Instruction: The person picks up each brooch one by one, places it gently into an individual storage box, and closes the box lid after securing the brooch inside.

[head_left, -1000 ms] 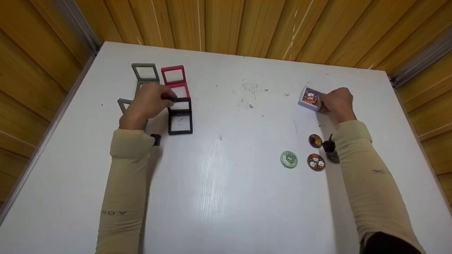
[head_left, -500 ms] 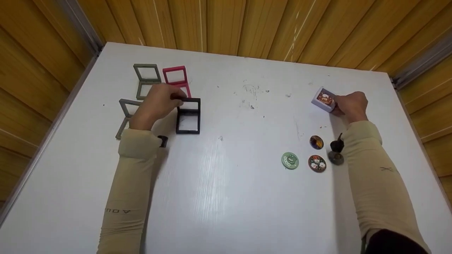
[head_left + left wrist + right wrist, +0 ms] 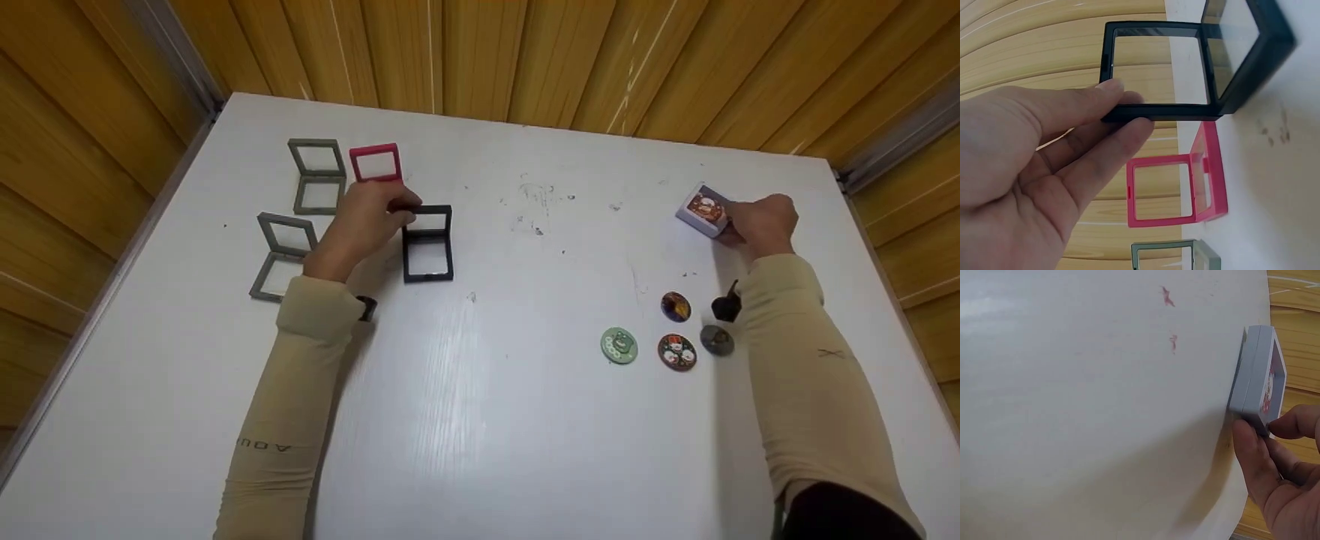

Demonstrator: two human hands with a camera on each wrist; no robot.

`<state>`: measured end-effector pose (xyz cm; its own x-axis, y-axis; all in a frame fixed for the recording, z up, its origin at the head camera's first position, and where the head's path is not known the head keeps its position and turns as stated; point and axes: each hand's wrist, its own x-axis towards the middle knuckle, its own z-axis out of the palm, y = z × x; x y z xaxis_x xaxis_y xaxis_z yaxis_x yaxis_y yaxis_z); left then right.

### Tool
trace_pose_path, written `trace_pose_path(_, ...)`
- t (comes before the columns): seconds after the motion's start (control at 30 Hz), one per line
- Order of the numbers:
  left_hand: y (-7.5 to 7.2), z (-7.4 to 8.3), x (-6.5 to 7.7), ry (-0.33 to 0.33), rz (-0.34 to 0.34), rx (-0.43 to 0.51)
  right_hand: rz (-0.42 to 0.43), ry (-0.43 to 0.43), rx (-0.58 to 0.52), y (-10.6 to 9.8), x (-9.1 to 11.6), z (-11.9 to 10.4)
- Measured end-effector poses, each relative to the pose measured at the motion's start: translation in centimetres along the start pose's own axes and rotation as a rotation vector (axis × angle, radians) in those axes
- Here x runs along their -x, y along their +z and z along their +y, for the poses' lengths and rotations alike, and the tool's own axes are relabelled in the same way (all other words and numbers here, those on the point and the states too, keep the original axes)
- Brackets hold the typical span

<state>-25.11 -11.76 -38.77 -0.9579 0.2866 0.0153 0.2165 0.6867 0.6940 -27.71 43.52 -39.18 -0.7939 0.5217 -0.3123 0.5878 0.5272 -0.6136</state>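
My left hand pinches the upright half of a black hinged display frame, thumb on one side and fingers on the other. Its lower half lies on the table, and the clear windows show in the left wrist view. At the far right, my right hand grips a pale lavender square case by one corner. A reddish printed picture shows inside its raised rim. In the right wrist view, thumb and fingers hold the case right at the table surface.
Open hinged frames stand at the left: pink, green and grey. The left hand hides part of the pink one. Several round badges, including a green one and a snowman-like one, lie near the right forearm. Wooden panels border the table.
The left hand has slid the black frame to the right, away from the grey frame. The right hand has shifted the lavender case to the right. The badges stay put.
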Motion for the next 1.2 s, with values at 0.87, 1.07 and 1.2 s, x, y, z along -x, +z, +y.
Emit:
trace_pose_path(0.87,5.1,3.0,-1.5,0.138,0.045,0.053,-0.032,0.078,-0.120,-1.9,-1.3,1.7)
trace_pose_path(1.07,5.7,3.2,-1.6,0.152,0.053,0.078,-0.024,0.040,-0.144,-1.9,-2.0,2.2)
trace_pose_path(1.2,5.9,3.3,-1.6,0.147,0.052,0.074,-0.024,0.054,-0.120,-1.9,-1.6,2.0)
